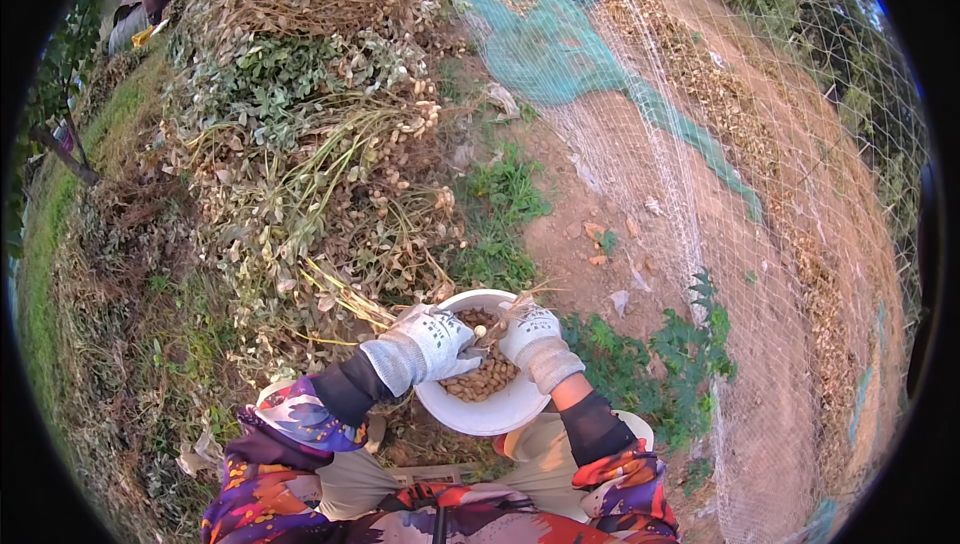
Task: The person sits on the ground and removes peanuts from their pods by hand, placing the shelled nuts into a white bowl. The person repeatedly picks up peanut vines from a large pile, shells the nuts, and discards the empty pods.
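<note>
A white bowl (497, 414) part-filled with tan peanuts in the shell (487, 376) sits low in the near centre of the scene, over the person's lap. Both gloved hands meet above it: the left hand (436, 341) is closed around a peanut plant stem at the bowl's left rim, while the right hand (530, 332) pinches the plant's rooty end at the far right rim, fingers drawn together on it. The pods look light, dry and hard-shelled, likely to snap off with a twist close to the stalk; the stems seem thin and bendy, best gripped near the roots. The bowl appears rigid and light, easiest taken by its rim. Just left and far of the hands rises a heap of uprooted peanut plants (310, 144), pods showing among yellowing stalks. To the right, weeds (650, 344) edge bare earth under a pale net (700, 174), with green mesh (560, 34) far beyond.
</note>
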Tool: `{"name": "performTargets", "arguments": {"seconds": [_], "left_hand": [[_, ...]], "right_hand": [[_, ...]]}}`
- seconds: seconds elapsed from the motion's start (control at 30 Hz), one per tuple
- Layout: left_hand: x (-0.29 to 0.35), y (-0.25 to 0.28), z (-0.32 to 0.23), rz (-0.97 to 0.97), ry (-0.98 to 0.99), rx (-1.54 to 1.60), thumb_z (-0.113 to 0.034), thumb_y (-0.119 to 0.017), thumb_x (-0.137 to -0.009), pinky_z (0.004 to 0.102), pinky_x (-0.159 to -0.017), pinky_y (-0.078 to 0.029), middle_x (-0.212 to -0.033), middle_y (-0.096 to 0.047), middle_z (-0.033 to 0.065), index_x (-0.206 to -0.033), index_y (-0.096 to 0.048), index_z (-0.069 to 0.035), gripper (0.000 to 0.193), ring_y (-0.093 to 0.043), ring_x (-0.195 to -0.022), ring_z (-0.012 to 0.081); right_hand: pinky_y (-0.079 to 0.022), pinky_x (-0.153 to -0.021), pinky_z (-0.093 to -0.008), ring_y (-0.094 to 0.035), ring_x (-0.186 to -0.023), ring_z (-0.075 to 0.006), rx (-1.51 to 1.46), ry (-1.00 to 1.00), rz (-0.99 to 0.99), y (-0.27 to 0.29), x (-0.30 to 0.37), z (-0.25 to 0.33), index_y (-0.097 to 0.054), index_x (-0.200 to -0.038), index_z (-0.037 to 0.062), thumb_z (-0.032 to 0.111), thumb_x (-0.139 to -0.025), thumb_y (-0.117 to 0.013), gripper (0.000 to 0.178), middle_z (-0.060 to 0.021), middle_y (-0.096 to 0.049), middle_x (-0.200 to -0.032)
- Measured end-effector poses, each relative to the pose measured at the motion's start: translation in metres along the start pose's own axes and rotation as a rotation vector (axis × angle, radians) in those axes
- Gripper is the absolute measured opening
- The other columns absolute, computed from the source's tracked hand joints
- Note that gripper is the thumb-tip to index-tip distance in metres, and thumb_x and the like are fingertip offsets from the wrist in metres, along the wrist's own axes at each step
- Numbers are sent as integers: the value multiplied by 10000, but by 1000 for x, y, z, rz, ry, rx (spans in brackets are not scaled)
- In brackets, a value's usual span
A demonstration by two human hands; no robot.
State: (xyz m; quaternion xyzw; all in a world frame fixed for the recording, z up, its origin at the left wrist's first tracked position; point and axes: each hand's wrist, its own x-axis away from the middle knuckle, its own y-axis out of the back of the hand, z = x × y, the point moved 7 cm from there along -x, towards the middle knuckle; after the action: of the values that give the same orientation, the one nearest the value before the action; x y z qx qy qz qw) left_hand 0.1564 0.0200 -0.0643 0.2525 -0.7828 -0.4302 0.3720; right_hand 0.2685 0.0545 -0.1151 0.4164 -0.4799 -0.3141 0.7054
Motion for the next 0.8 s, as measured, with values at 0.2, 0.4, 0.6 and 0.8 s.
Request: {"name": "performTargets", "arguments": {"seconds": [0.2, 0.4, 0.6, 0.8], "left_hand": [[5, 1, 12, -13, -46, 156, -396, -531, -809, 402, -669, -466, -716, -608, 138, -859, -625, -64, 349, -609, -733, 299], [10, -1, 19, 41, -115, 655, -268, -540, -803, 340, -624, -475, -710, -613, 79, -916, -622, -31, 275, -606, -682, 208], [11, 1, 19, 159, -109, 652, -205, -563, -768, 286, -584, -464, -704, -622, 56, -898, -633, 17, 266, -590, -640, 135], [13, -8, 5, 371, -87, 473, -200, -573, -726, 323, -638, -477, -745, -660, 98, -880, -650, 3, 266, -618, -680, 200]], "right_hand": [[-450, -916, -372, -529, -1060, -280, -72, 288, -265, 20, 15, 6, -552, -1185, 193, 175, -761, -601, 427, -144, -431, -1278], [-467, -829, -280, -581, -943, -133, -1480, 464, 112, 42, 28, 33, -593, -1093, -1, 194, -884, -562, 287, -59, -639, -1013], [-449, -854, -289, -558, -963, -143, -1370, 457, 199, 38, 29, 41, -595, -1080, 12, 185, -860, -596, 281, -66, -610, -1047], [-447, -827, -275, -546, -906, -127, -1283, 466, 367, 42, 40, 54, -582, -1022, 0, 143, -781, -662, 292, -52, -590, -970]]}}
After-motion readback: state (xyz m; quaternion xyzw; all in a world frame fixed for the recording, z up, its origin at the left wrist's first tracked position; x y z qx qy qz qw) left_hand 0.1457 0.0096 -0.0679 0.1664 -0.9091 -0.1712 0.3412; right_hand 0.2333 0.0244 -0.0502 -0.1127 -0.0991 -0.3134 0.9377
